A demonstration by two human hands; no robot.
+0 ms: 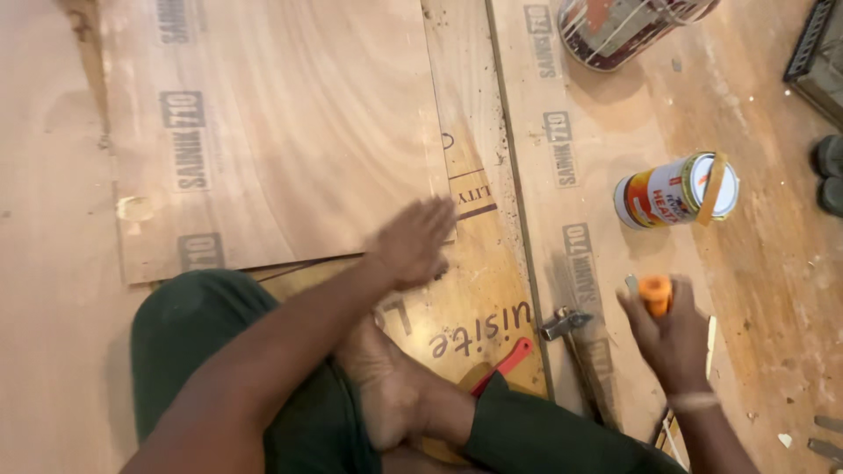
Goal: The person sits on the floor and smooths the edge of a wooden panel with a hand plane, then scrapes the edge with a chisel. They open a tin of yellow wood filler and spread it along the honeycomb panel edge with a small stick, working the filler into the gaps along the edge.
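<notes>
Two bare hands work over plywood sheets laid on the floor. Left hand (413, 241) lies flat, palm down, fingers spread and slightly blurred, on the lower right corner of the top sheet (272, 132); it holds nothing. Right hand (672, 338) is closed around an orange tool (655, 294), of which only the orange end shows above the fist, so the kind of tool cannot be told. That tool sits well to the right of the left hand, over the right-hand sheet (562, 175), beyond a dark seam running between the boards. A printed board (479, 316) lies under the top sheet, showing between the two hands. On it, near the person's bare foot (386, 386), lies a red handle (505, 364), partly hidden by the green trouser leg (202, 333). A hammer (575, 338), its metal head on the seam, rests just left of the right hand, not touched by it. A small tin (676, 191) lies on its side above the right hand, apart from it, with an orange strip across its lid. A larger can (623, 26) stands at the top edge, cut off by the frame.
</notes>
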